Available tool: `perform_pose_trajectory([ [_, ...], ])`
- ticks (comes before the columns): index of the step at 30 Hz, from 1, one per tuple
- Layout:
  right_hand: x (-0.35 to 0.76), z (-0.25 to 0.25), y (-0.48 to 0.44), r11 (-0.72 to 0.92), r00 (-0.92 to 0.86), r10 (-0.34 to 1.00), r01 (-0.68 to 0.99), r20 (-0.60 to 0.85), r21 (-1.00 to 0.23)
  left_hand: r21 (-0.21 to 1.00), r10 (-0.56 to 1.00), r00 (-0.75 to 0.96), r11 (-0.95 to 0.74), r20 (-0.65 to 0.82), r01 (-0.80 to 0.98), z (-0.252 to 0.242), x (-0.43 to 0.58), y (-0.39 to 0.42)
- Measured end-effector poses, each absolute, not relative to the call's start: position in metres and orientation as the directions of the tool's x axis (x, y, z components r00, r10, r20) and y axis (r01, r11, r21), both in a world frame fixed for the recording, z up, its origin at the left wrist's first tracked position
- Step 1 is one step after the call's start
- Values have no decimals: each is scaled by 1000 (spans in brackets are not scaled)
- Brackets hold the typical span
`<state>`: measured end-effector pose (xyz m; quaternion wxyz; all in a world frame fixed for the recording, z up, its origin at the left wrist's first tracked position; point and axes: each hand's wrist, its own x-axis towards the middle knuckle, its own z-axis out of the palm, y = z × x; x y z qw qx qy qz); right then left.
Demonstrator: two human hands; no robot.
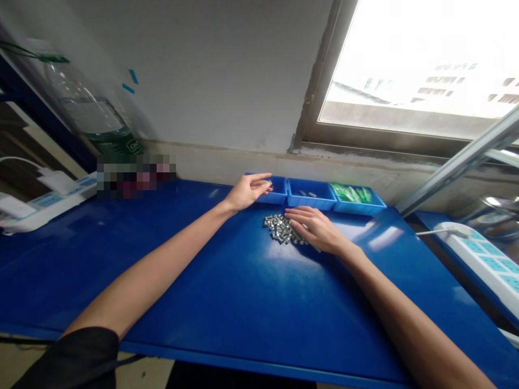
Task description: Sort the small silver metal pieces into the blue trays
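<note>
My left hand (246, 192) is over the left blue bin (275, 198), its thumb and fingers drawn together around something too small to make out. A pile of small metal bolts (279, 228) lies on the blue table in front of the bins. On the right side of this pile rests my right hand (314, 227), palm down with its fingers stretched out; what lies under the palm is hidden. The middle blue bin (314, 203) holds a few small metal pieces. Green plastic packets (352, 193) fill the right blue bin (360, 208).
The blue table (227, 308) meets a wall behind the bins. A large bottle (91, 113) and a power strip (52, 202) are at the left. Another power strip (482, 256) and a slanted metal bar (454, 165) stand at the right.
</note>
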<state>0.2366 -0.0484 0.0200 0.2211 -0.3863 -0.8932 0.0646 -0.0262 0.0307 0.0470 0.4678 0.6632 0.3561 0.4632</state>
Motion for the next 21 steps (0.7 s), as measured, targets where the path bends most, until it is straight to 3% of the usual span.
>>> perform_pose_trajectory([
  [6,245,13,-42,603,-481,769,766,421,-225,918,853,434,-375,288,127,48,-25,24],
  [13,242,7,-33,495,-344,827,821,444,-285,856,782,544,-475,304,204,52,-21,13],
  [21,245,10,-28,479,-343,850,819,399,-316,842,778,552,-488,299,231,52,-22,13],
])
